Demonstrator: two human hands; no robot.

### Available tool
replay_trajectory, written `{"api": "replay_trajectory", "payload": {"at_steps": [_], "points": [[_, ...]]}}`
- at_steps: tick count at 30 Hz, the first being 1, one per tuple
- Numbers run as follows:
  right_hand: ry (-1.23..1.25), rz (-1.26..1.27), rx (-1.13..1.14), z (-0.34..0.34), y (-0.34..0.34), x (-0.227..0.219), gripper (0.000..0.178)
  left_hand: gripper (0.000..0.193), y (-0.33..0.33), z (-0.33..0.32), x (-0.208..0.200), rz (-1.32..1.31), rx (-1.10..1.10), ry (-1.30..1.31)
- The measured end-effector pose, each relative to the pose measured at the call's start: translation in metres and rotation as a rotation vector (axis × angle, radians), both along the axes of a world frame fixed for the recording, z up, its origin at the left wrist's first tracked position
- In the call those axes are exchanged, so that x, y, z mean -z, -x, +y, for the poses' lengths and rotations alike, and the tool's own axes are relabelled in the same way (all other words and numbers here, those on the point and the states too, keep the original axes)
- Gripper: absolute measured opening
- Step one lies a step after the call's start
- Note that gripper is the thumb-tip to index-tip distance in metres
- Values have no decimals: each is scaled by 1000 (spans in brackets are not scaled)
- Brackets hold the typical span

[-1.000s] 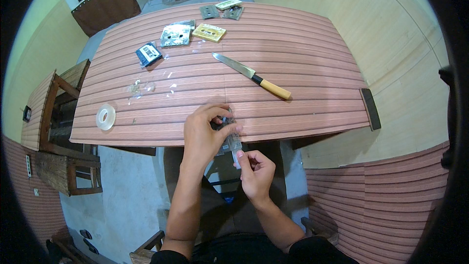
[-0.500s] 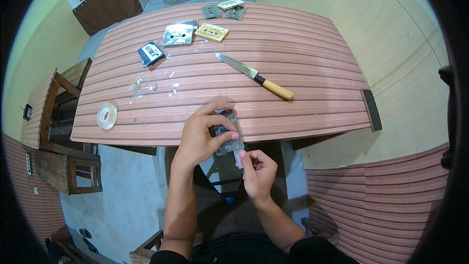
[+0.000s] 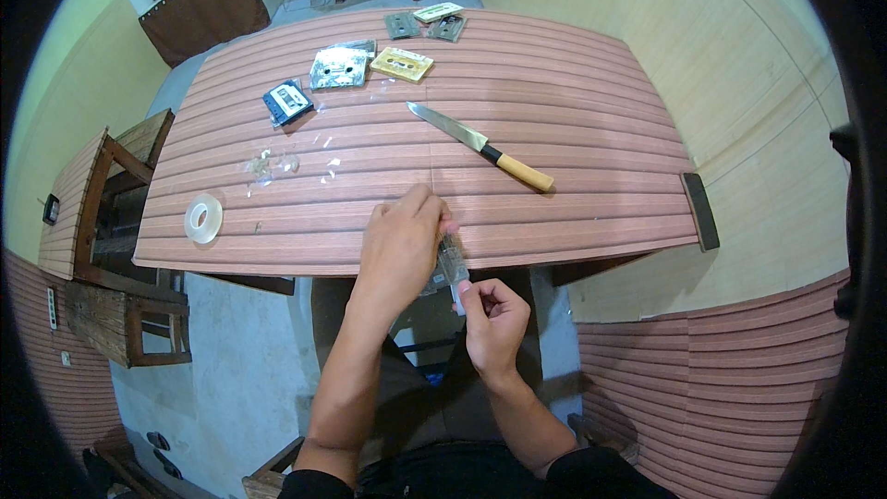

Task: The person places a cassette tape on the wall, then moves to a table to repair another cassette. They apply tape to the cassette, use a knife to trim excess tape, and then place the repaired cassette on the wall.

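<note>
At the near edge of the table, my left hand [image 3: 399, 245] is closed over a clear greyish cassette tape [image 3: 453, 257], its palm and fingers hiding much of it. The cassette is tilted, with a narrow side showing. Just below and to the right, my right hand [image 3: 497, 322] pinches a small pale flat piece [image 3: 459, 298] between thumb and fingers. That piece meets the cassette's lower end; whether it is joined to it I cannot tell. A knife [image 3: 480, 146] with a yellow handle lies beyond my hands on the table.
On the striped table [image 3: 591, 120] lie a tape roll [image 3: 203, 219], clear scraps [image 3: 268, 166], a blue cassette [image 3: 287, 103], a clear cassette [image 3: 339, 67], a yellow cassette [image 3: 402, 64] and several others at the far edge. A dark block [image 3: 700, 212] is at the right corner.
My left hand has turned over the cassette, which has gone from lying broadside to standing more edge-on. My right hand has shifted slightly right, still pinching the pale piece.
</note>
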State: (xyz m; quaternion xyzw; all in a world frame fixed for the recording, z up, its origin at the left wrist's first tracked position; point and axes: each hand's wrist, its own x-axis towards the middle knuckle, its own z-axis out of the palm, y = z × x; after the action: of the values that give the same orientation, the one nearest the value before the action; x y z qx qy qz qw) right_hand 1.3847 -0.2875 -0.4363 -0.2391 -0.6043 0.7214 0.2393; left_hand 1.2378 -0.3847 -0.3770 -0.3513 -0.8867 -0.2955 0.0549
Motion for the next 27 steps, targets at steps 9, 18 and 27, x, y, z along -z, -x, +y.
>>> {"api": "replay_trajectory", "payload": {"at_steps": [9,18,27], "points": [[-30,-27,-5,4,-1,3,24,4,22,-6,20,-463,-81,-742],[23,-69,-57,2,-2,-2,22,20,-26,-88,15,-217,-323,-813],[10,-81,-102,0,-2,3,21,29,-68,-74,18,92,-141,-356]]}}
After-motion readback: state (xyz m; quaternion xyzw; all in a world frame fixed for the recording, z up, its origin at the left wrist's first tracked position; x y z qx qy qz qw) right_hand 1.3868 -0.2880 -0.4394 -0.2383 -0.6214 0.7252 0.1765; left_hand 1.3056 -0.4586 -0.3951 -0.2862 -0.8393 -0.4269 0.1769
